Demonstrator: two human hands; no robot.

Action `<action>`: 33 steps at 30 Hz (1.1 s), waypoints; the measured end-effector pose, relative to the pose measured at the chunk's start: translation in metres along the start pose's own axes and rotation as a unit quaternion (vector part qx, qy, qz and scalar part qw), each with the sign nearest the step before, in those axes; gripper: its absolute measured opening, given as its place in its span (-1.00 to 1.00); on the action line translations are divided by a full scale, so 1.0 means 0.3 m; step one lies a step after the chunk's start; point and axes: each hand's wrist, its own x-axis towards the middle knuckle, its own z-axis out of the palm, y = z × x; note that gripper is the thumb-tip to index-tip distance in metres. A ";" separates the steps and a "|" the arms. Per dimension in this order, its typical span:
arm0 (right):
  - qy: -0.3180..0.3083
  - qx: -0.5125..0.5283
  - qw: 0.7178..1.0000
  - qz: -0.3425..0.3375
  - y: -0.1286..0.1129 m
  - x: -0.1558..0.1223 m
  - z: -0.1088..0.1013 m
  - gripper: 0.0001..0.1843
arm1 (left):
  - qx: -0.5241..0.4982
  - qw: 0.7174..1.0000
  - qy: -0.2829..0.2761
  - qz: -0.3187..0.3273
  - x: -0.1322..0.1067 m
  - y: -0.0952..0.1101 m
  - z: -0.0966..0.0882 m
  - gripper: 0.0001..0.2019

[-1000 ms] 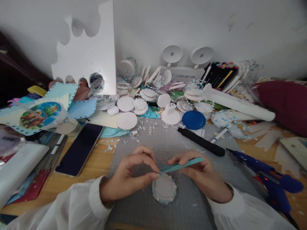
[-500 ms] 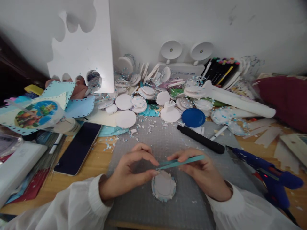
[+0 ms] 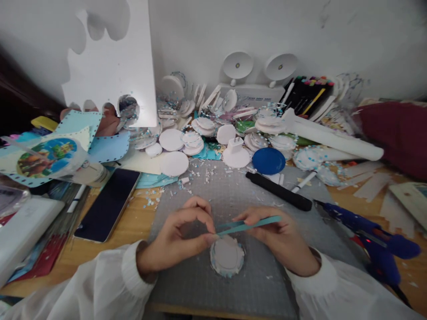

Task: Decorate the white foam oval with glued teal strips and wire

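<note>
My right hand (image 3: 278,238) grips a pair of teal tweezers (image 3: 248,226), with the narrow tips pointing left and the broad end sticking out past the fingers. At the tips, the thumb and forefinger of my left hand (image 3: 187,235) pinch together. What lies between them is too small to make out. Just below the tips, a small round white disc (image 3: 227,257) with blue and white bits around its rim lies flat on the grey cutting mat (image 3: 187,289).
Right of my hands are a blue glue gun (image 3: 370,235) with a red light and a black pen-like tool (image 3: 280,191). A phone (image 3: 108,204) lies at left. Behind are a blue lid (image 3: 268,161), several white discs (image 3: 174,163) and loose scraps.
My left thumb and forefinger have closed together at the tweezers' tips. The tweezers have shifted slightly left. The disc stays on the mat.
</note>
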 end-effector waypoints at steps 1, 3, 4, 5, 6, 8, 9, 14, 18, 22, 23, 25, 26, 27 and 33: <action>0.004 0.000 1.000 0.004 0.004 -0.002 0.000 -0.90 | -0.007 1.000 -0.003 -0.002 0.001 0.000 0.000 -0.94; 0.010 0.005 1.000 0.015 0.012 -0.007 0.002 -0.90 | -0.024 1.000 -0.009 -0.007 0.004 0.000 0.000 -0.94; 0.012 0.007 1.000 0.022 0.014 -0.008 0.002 -0.90 | -0.034 0.999 -0.012 -0.010 0.004 -0.001 0.000 -0.94; 0.016 0.010 0.999 0.027 0.016 -0.008 0.000 -0.91 | -0.045 0.999 -0.015 -0.016 0.004 -0.003 -0.001 -0.92; 0.029 0.014 0.999 0.027 0.016 -0.007 -0.004 -0.90 | -0.059 0.998 -0.015 -0.023 0.003 -0.006 -0.004 -0.90; 0.083 0.033 0.996 0.016 0.013 0.000 -0.018 -0.89 | -0.092 0.995 0.000 -0.039 0.001 -0.014 -0.012 -0.85; 0.119 0.044 0.992 0.007 0.009 0.006 -0.027 -0.89 | -0.109 0.993 0.018 -0.045 0.001 -0.019 -0.017 -0.83; 0.179 0.075 0.981 -0.005 -0.013 0.029 -0.049 -0.91 | -0.152 0.981 0.097 -0.073 0.007 -0.041 -0.027 -0.81; 0.183 0.072 0.980 0.016 -0.017 0.029 -0.037 -0.86 | -0.155 0.981 0.073 -0.094 0.006 -0.052 -0.013 -0.80; 0.203 0.068 0.977 0.019 -0.007 0.038 -0.047 -0.84 | -0.147 0.982 0.029 -0.115 -0.001 -0.046 -0.005 -0.79; 0.210 0.065 0.976 0.012 -0.002 0.043 -0.052 -0.83 | -0.147 0.981 0.019 -0.122 -0.001 -0.040 -0.003 -0.78; 0.225 0.055 0.973 -0.009 0.007 0.054 -0.064 -0.83 | -0.146 0.980 0.002 -0.134 -0.001 -0.026 0.000 -0.76; 0.230 0.045 0.972 -0.021 0.011 0.061 -0.069 -0.82 | -0.146 0.980 -0.005 -0.139 -0.001 -0.018 0.002 -0.75; 0.230 0.031 0.972 -0.030 0.014 0.069 -0.073 -0.82 | -0.144 0.979 -0.013 -0.142 -0.001 -0.011 0.004 -0.74; 0.166 -0.075 0.983 -0.026 0.010 0.135 -0.060 -0.82 | -0.082 0.990 -0.086 -0.080 -0.008 0.007 0.016 -0.62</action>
